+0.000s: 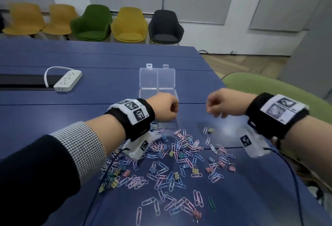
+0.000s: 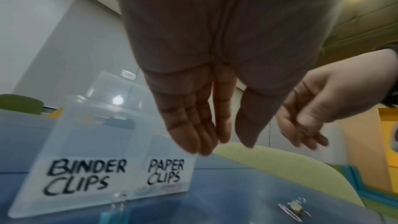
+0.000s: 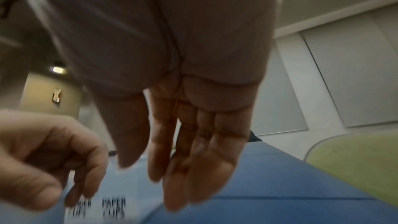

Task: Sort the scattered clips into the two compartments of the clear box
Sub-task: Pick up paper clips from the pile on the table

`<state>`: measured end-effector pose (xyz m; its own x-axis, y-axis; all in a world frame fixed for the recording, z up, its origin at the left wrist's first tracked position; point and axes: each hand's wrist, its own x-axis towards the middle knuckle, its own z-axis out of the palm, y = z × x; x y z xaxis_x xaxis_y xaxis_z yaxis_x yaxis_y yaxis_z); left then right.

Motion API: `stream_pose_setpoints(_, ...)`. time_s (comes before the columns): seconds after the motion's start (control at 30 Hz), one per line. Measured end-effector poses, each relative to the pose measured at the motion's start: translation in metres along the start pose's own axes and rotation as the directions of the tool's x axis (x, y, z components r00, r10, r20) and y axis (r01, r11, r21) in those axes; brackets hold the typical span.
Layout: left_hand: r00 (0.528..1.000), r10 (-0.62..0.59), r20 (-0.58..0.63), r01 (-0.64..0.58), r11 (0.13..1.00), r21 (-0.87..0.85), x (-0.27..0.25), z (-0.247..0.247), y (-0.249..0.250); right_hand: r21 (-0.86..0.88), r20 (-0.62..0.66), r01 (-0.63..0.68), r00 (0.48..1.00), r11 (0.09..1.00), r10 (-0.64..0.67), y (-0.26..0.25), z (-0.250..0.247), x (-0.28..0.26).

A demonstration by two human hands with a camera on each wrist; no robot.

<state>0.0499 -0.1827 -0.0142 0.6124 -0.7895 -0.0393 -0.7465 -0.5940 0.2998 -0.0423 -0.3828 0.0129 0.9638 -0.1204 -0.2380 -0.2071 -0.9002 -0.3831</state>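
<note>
Head view: the left hand (image 1: 162, 108) and right hand (image 1: 223, 103) hover over the table (image 1: 89, 85), fingers hanging loosely, holding nothing visible. The clear box (image 1: 158, 89), one, two compartments, lies just beyond the left hand. Clips (image 1: 179, 155), too many to count, lie scattered nearer the person.

Left wrist view: box labels read BINDER CLIPS left, PAPER CLIPS right.

Right wrist view: fingers (image 3: 193, 168) relaxed and bare.

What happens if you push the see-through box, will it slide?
Probably yes. The clear box looks thin, plastic and empty, so likely light and quick to slide on the smooth blue table. Its open lid might wobble or flop.
</note>
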Motion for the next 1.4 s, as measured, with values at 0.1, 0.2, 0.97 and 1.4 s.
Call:
stream_pose_setpoints(0.1,0.988,-0.054,0.147,0.043,0.996,0.081,0.006,0.015,0.014,-0.219,0.189,-0.096,0.972,0.971,0.139,0.013,0.018,-0.028)
stream_pose_setpoints(0.2,0.958,-0.115,0.262,0.088,0.99,0.112,0.01,0.025,0.028,-0.345,0.194,-0.165,0.951,0.924,0.242,0.017,0.04,-0.044)
stream_pose_setpoints(0.97,0.916,-0.24,0.321,0.19,0.965,0.179,0.018,0.052,0.055,-0.52,0.094,-0.06,0.987,0.852,0.127,-0.033,0.088,-0.029)
stream_pose_setpoints(1.4,0.97,-0.179,0.167,0.242,0.811,-0.533,-0.005,0.034,0.041,0.662,0.059,-0.177,0.981,0.728,0.184,0.014,0.065,-0.042)
